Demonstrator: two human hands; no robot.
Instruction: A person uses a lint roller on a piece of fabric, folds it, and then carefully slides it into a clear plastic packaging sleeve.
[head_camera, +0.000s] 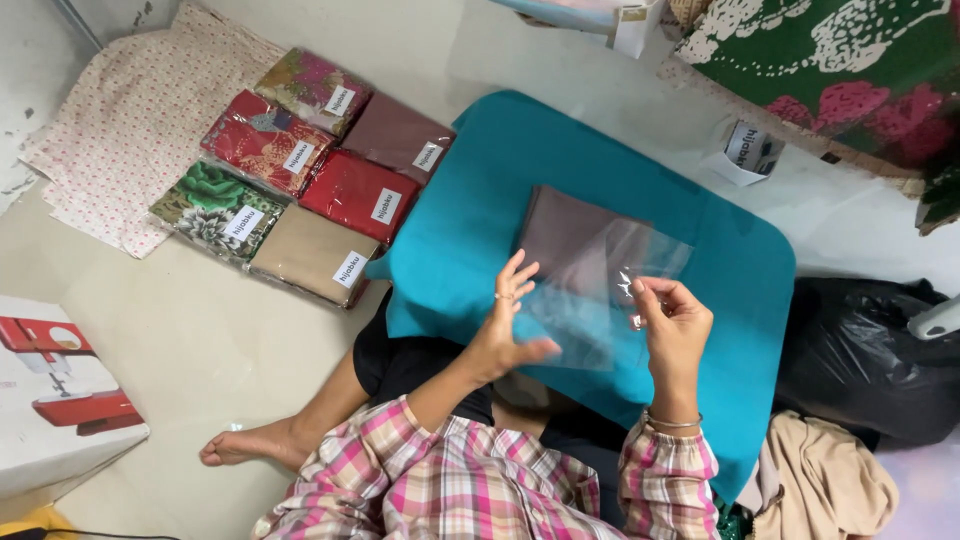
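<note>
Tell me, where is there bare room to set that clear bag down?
The teal cloth is bare left of the folded brown fabric and along its right edge. Open floor lies between the packed fabrics and the white box. The packets sit crowded, touching each other.

1. Soft, even, fairly bright light covers the scene, with no hard shadows.
2. The clear plastic sleeve (600, 290) above the teal cloth (480, 170) catches pale glare and looks hazy.
3. Wrapped fabric packs (300, 170) left of the teal cloth show small glints.
4. The black bag (860, 350) right of it stays dark, with little detail.
5. The corners bend slightly.
</note>
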